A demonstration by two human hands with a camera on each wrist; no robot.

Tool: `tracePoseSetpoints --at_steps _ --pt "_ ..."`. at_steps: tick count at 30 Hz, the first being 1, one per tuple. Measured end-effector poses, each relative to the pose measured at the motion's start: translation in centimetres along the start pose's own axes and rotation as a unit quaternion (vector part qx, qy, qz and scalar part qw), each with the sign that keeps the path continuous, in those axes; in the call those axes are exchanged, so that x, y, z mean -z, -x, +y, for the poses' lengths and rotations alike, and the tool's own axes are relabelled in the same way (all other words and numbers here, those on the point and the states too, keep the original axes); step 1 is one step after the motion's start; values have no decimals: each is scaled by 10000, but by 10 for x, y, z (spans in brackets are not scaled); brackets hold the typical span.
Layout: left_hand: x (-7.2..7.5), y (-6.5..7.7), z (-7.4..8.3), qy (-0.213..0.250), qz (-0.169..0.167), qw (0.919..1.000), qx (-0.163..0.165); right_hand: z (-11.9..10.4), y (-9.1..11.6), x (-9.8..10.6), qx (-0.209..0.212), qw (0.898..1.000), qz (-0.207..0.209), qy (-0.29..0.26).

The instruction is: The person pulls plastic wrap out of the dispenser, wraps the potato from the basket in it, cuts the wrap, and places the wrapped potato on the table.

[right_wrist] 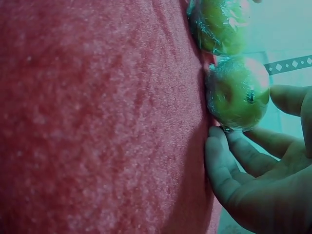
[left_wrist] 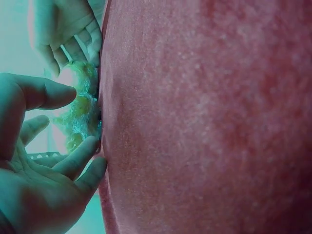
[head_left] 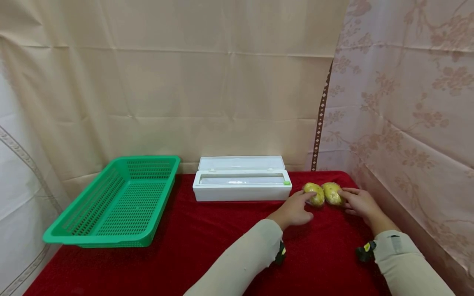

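Two rounded yellow-green pieces of produce in clear film sit side by side on the red cloth; their exact kind is unclear. My left hand [head_left: 294, 210] is at the left wrapped piece [head_left: 314, 195], its fingers spread and loosely bent; the left wrist view shows the thumb [left_wrist: 56, 96] overlapping the wrapped produce [left_wrist: 80, 107]. With thumb and fingers on either side, my right hand [head_left: 361, 204] holds the right wrapped piece [head_left: 332, 193]. In the right wrist view, the thumb [right_wrist: 287, 99] meets the edge of that piece [right_wrist: 239, 95] and the fingers bend beneath it.
Left of the wrapped pieces stands a white cling film dispenser [head_left: 242, 194] with its lid raised and a green slider at its right end. A green perforated basket [head_left: 151, 232] stands on the left of the red cloth [head_left: 207, 230]. Beige and floral curtains hang behind and at the right.
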State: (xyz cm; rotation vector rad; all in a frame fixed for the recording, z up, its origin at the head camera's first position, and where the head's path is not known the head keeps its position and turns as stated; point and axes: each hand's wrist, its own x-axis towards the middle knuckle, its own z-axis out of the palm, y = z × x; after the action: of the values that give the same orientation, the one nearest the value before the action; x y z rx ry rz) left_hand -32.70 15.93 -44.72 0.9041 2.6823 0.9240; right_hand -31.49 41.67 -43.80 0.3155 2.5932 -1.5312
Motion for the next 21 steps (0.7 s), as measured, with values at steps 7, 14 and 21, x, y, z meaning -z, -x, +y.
tracePoseSetpoints --at_steps 7,14,21 --pt "10 6 4 -450 -1 9987 -258 -2 3 3 441 9894 742 1171" --pt "41 18 -1 -417 -87 9973 -595 -21 3 -2 1316 9473 1403 2563" --pt "84 37 -20 -1141 278 9906 -700 -54 9 -20 1848 9297 1381 2871"
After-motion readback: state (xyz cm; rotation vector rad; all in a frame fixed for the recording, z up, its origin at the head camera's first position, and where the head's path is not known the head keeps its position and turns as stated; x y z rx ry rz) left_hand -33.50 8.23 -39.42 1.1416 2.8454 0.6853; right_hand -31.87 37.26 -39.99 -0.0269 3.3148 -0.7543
